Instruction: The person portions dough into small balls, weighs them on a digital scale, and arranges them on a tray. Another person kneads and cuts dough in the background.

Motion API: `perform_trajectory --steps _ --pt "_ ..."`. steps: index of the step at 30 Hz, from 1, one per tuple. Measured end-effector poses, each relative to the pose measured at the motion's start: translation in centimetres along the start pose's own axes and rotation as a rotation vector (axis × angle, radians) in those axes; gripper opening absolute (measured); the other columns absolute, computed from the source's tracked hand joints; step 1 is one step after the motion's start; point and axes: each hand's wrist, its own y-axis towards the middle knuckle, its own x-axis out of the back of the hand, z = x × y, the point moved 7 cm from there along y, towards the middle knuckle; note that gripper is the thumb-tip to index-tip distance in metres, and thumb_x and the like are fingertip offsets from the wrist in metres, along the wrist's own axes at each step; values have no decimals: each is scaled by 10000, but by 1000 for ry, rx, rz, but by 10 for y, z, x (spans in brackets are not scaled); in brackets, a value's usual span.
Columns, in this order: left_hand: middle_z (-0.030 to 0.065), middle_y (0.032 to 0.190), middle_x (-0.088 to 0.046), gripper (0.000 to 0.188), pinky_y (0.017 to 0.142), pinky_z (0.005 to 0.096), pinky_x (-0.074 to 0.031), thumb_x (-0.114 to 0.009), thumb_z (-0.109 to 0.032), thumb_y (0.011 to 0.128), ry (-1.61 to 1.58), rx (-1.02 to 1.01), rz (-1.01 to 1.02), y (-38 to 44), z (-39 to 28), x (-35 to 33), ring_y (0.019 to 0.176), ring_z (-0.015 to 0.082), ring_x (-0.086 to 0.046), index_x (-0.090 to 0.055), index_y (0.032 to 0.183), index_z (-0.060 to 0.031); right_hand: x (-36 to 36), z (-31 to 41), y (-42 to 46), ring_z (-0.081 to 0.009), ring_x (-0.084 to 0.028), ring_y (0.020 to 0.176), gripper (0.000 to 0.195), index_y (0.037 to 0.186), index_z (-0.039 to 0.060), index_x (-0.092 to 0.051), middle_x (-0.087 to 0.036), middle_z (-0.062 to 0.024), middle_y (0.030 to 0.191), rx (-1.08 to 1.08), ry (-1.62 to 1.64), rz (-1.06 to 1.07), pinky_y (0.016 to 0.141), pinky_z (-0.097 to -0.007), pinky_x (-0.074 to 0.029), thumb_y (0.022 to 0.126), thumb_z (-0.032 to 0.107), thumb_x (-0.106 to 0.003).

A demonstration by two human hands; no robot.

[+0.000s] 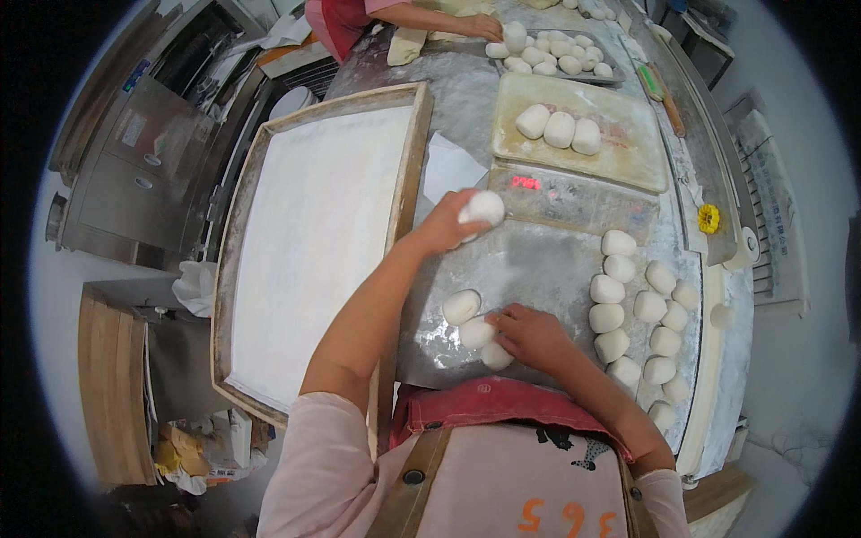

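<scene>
My left hand (446,225) grips a smooth white dough ball (487,207) just short of the digital scale. Part of a second white lump shows beneath its fingers, mostly covered. Lower on the floured metal worktop (538,269), my right hand (535,336) rests its fingertips against a dough piece (476,333). Another dough piece (496,358) lies under that hand's near side, and a third dough piece (461,307) sits just up and left. Whether the right fingers grip or only touch is unclear.
A cloth-lined wooden tray (225,302) lies left. The scale (572,202) has a lit display; its pan (646,121) carries three dough pieces (559,130). Rows of dough (607,317) line the right. Another person's hand (483,27) holds dough by a full metal tray (615,81).
</scene>
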Motion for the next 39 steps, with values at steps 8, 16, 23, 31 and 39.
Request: perform_trajectory --steps 8,16,23,31,39 --pt "40 1408 -513 621 954 461 -540 -600 -385 1028 -873 549 -83 -84 12 115 1247 213 -550 -300 1546 -221 86 -74 -115 -222 -636 1039 450 1266 61 -642 -639 -99 1186 -679 169 -399 844 -334 -532 834 -63 -655" --pt "121 1517 -416 766 988 593 -495 -609 -461 1006 -709 1003 -54 -156 67 130 1353 295 -465 -190 1601 -221 157 -137 -491 -382 -560 1249 701 1472 -2 -444 -590 -210 1357 -1311 -659 -758 1054 -445 -458 951 373 -724" --pt "162 1531 -379 730 1061 549 -449 -678 -284 955 -218 821 12 -165 36 125 1402 342 -402 -310 1577 -179 96 -159 -578 -446 -669 1029 722 1459 95 -486 -692 -223 1204 -1514 -552 -697 872 -481 -524 922 530 -695" --pt "150 1422 -530 826 1126 524 -366 -876 -192 701 382 -297 381 -133 -122 18 1332 357 -488 -518 1444 -155 118 -158 -501 -477 -656 1014 521 1108 -29 -646 -694 -292 1049 -1478 -547 -571 874 -498 -508 946 465 -668" --pt "61 1196 -576 682 986 548 -433 -827 -298 713 573 -612 614 -138 -143 -84 1135 288 -574 -575 1346 -267 143 -195 -442 -446 -658 1082 666 1476 92 -419 -684 -268 1151 -1338 -390 -590 914 -483 -520 905 291 -695"
